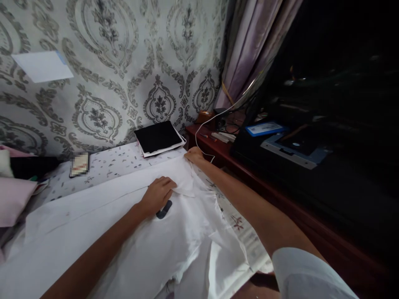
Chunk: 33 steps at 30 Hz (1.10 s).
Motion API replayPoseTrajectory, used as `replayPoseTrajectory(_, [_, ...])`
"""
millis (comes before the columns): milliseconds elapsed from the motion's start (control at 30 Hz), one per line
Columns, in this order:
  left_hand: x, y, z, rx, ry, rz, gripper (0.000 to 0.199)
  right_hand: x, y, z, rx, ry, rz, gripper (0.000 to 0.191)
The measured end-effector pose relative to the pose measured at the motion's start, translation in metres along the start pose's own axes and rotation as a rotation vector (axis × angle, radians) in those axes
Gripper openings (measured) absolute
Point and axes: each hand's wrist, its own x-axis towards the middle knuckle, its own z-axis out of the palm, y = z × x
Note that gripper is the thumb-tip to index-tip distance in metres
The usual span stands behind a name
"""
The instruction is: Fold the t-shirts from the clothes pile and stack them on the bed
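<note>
A large white cloth (102, 220) lies spread over a bed with a patterned sheet (115, 162). My left hand (158, 192) rests on the cloth near its middle, fingers curled together on a fold of it. Just below that hand a small dark oblong thing (164, 209) lies on the cloth. Farther out, at the cloth's far right corner, my right hand (193, 154) is closed on the edge of the fabric. Wrinkles and loose, ragged edges run down the cloth's right side toward me.
Behind the cloth sits a black-covered notebook (159, 138) on papers. A phone-like item (80, 165) lies at left, beside a pink pillow (15, 199). To the right stand a dark red desk (218, 145) with a white cable (199, 128) and a large black screen (343, 187).
</note>
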Motion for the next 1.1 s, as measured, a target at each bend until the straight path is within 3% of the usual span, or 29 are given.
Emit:
replayPoseTrajectory(100, [-0.005,0.008,0.003,0.099,-0.045,-0.030,0.024,-0.008,-0.002,0.001,-0.054,0.028,0.072,0.010])
replayPoseTrajectory(300, [-0.007,0.027,-0.002,0.362,-0.031,-0.340,0.035,-0.030,-0.014,-0.003,-0.111,0.083,0.041,0.036])
replayPoseTrajectory(400, [-0.004,0.026,-0.006,0.356,-0.060,-0.452,0.034,-0.057,-0.027,0.000,-0.071,0.073,-0.185,0.036])
replayPoseTrajectory(500, [0.000,0.021,-0.011,0.279,-0.075,-0.493,0.028,-0.096,-0.036,0.009,0.144,-0.086,-0.477,0.025])
replayPoseTrajectory(600, [0.000,0.011,-0.019,0.136,-0.075,-0.491,0.032,-0.132,-0.036,0.016,0.320,-0.285,-0.589,0.036])
replayPoseTrajectory(700, [-0.006,0.000,-0.028,-0.026,-0.026,-0.425,0.037,-0.151,-0.028,0.021,0.238,-0.314,-0.686,0.049])
replayPoseTrajectory(800, [-0.019,-0.010,-0.035,-0.134,0.011,-0.365,0.038,-0.154,-0.019,0.025,0.132,-0.266,-0.810,0.033])
replayPoseTrajectory(900, [-0.041,-0.019,-0.044,-0.174,0.024,-0.385,0.037,-0.151,-0.013,0.028,0.071,-0.243,-0.893,0.037])
replayPoseTrajectory(1100, [-0.109,-0.038,-0.071,0.021,0.124,-0.475,0.030,-0.147,-0.018,0.024,0.026,-0.278,-0.894,0.031])
